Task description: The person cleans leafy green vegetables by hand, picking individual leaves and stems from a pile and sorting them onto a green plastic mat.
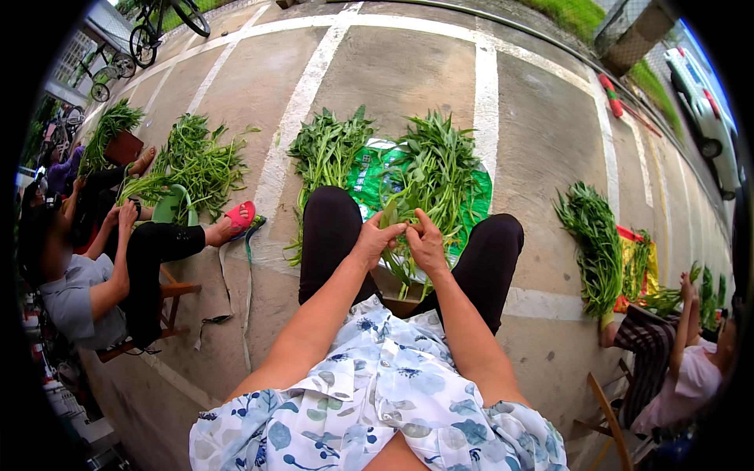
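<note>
Pinching a small bunch of leafy green stems (390,213), the left hand (375,239) and right hand (426,243) nearly meet between the knees; the thumb and forefinger of each are clamped on the bunch, and leaves show above and below the fingers; just beyond, a heap of long-leaved greens (444,169) lies on a green printed plastic sheet (481,206); a second heap (326,153) stands beside it to the left; farther left, a seated co-worker (82,294) wears a grey top and a pink sandal (240,219); well apart on the right, another seated person (682,386) raises both hands near a pile of greens (591,243).
</note>
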